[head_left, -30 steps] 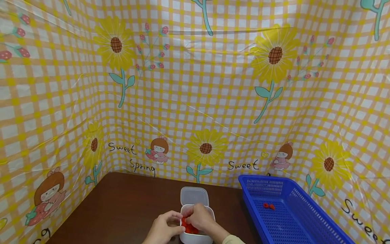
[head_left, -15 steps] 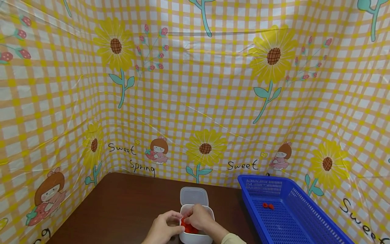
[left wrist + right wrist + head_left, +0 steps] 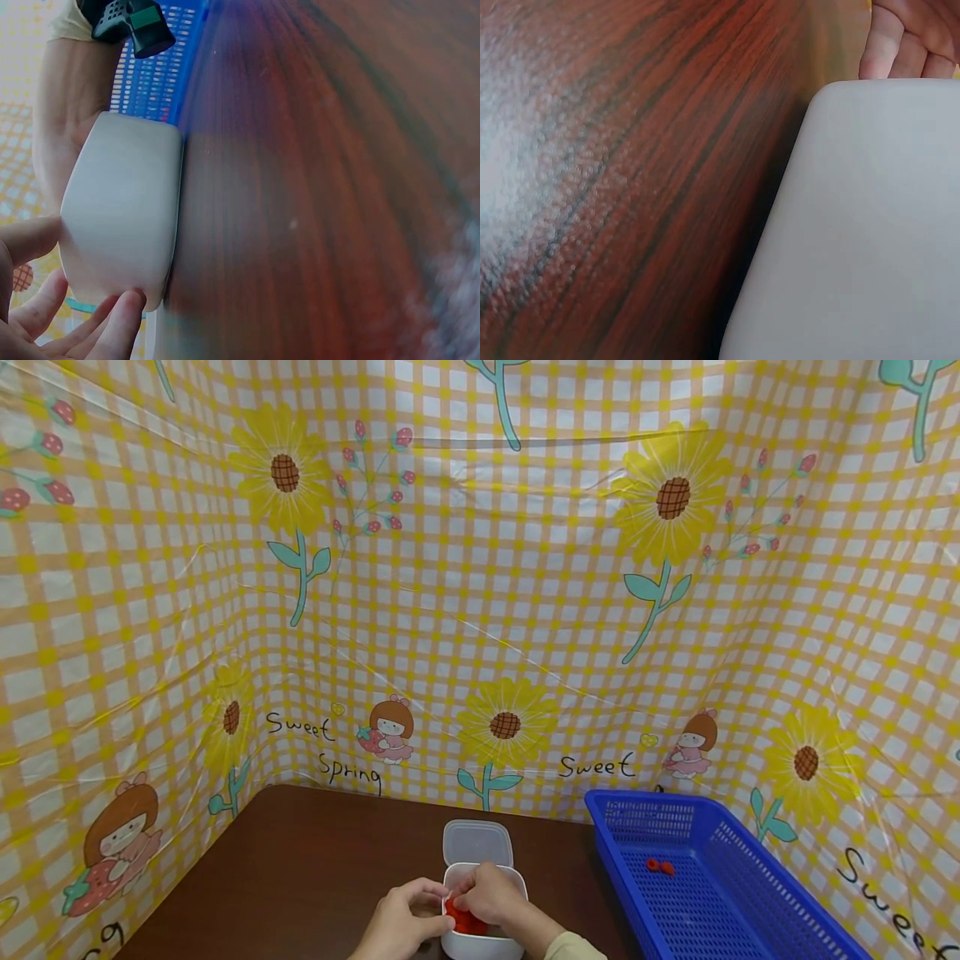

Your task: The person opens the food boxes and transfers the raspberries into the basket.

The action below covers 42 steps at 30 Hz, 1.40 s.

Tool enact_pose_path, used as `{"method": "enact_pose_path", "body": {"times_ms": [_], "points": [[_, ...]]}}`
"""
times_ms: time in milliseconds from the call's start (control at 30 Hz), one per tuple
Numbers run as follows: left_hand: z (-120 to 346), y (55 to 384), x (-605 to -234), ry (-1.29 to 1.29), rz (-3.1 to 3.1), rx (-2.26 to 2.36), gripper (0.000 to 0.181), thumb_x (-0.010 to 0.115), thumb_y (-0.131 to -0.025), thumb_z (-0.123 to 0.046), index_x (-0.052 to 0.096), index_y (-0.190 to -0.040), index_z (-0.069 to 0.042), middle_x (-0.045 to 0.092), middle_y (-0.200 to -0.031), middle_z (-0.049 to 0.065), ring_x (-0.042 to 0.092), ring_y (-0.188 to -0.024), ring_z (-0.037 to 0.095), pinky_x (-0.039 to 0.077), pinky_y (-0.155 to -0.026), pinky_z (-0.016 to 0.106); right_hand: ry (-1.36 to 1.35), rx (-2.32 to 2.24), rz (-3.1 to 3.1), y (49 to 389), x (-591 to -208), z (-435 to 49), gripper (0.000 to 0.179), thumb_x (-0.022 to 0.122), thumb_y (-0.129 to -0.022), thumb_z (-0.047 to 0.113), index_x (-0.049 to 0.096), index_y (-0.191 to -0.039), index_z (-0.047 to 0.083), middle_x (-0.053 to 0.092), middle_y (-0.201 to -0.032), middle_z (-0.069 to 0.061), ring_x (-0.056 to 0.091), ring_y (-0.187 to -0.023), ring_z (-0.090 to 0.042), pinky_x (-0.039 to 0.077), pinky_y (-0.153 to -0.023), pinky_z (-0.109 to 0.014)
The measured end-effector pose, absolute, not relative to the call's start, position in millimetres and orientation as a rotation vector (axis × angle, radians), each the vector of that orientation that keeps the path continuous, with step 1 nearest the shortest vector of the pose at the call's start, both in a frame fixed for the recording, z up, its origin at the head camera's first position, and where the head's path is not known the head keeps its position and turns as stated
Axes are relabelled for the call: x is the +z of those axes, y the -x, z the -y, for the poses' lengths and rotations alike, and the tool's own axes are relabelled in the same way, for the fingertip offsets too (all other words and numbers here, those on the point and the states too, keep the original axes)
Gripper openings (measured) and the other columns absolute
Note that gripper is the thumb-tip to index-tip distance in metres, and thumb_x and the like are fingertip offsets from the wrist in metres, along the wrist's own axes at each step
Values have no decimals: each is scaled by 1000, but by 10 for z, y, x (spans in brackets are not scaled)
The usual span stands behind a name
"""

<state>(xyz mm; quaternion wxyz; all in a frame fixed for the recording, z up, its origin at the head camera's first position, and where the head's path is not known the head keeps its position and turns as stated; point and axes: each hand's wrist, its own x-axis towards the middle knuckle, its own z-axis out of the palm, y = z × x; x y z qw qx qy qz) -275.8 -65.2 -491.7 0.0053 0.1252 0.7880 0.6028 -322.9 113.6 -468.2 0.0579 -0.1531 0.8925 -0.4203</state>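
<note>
Evidently a light load in a smooth white box

The white box (image 3: 483, 948) stands uncovered on the dark table (image 3: 337, 868), with small red pieces (image 3: 469, 923) inside. It looks like thin, fairly stiff plastic, light and apt to slide, so its side walls and corners seem the best hold. The red pieces look light too, and a fingertip pinch at their sides should suit; whether they are soft or firm I cannot tell.

The left hand (image 3: 405, 917) curves its thumb and fingers against the box's left wall. The right hand (image 3: 491, 893) reaches inside, its fingers bent down at the red pieces; whether they pinch one is hidden.

Compared with a second ago, both hands sit almost the same, while the red pieces look more run together. Two red ones (image 3: 667, 868) lie in the blue basket (image 3: 621, 893), as before.
</note>
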Motion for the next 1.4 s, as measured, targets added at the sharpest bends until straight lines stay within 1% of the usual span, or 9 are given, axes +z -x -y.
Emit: {"method": "enact_pose_path", "body": {"times_ms": [267, 433, 700, 867, 967, 1033, 1167, 1267, 1400], "points": [[645, 2761, -4911, -397, -2443, 1912, 35, 83, -81, -18, 70, -112, -5, 75, -102, 11, 69, -89, 18, 55, -73, 29, 473, -1305, -2667, 3251, -4683, -1155, 6, 71, -81, -2, 77, -82, -3, 68, -68, -4, 54, -59, -11, 46, -51, -22], [650, 2749, -4904, -413, -2475, 1901, 34, 82, -81, -16, 70, -111, -6, 75, -101, 11, 68, -89, 18, 52, -72, 28, 471, -1334, -2643, 3234, -4647, -1156, 7, 70, -82, -2, 77, -84, -4, 69, -69, -6, 55, -59, -12, 50, -53, -25], [648, 2756, -4888, -391, -2445, 1890, 33, 81, -82, -15, 69, -112, -6, 74, -103, 12, 73, -84, 22, 56, -75, 39, 458, -1343, -2577, 3213, -4511, -1200, 9, 67, -87, -3, 76, -84, -4, 70, -71, -10, 57, -60, -12, 48, -52, -25], [655, 2767, -4878, -346, -2398, 1914, 33, 82, -83, -14, 69, -112, -5, 74, -104, 13, 74, -88, 27, 59, -77, 43, 490, -1344, -2575, 3243, -4418, -1237, 11, 67, -88, -1, 77, -89, -5, 72, -77, -13, 63, -65, -17, 54, -57, -30], [658, 2773, -4882, -320, -2377, 1918, 34, 81, -83, -14, 69, -113, -4, 74, -105, 14, 74, -90, 28, 60, -77, 43, 456, -1340, -2578, 3264, -4364, -1270, 12, 68, -89, 2, 77, -93, -5, 72, -79, -12, 61, -68, -19, 51, -56, -29], [659, 2780, -4890, -313, -2376, 1918, 34, 81, -83, -14, 69, -113, -4, 73, -105, 14, 74, -90, 28, 59, -78, 44, 424, -1345, -2573, 3278, -4323, -1294, 12, 69, -89, 3, 77, -94, -4, 71, -79, -11, 58, -65, -17, 46, -52, -25], [661, 2795, -4898, -307, -2393, 1902, 33, 81, -83, -15, 69, -113, -6, 74, -104, 12, 73, -89, 26, 59, -78, 44, 376, -1369, -2554, 3320, -4225, -1361, 12, 69, -90, 5, 78, -95, 0, 67, -76, -6, 40, -48, -8, 33, -43, -19], [660, 2796, -4898, -321, -2423, 1890, 33, 82, -82, -16, 70, -112, -7, 74, -103, 10, 73, -87, 25, 58, -77, 43, 366, -1405, -2539, 3354, -4138, -1427, 12, 68, -90, 5, 78, -96, 1, 62, -71, -4, 25, -41, -5, 25, -40, -17], [659, 2770, -4894, -327, -2433, 1893, 33, 82, -81, -15, 70, -111, -7, 74, -102, 11, 73, -85, 24, 58, -76, 42, 370, -1429, -2534, 3384, -4024, -1514, 15, 66, -91, 5, 77, -99, 0, 60, -68, 0, 22, -40, -5, 23, -39, -18]]}}
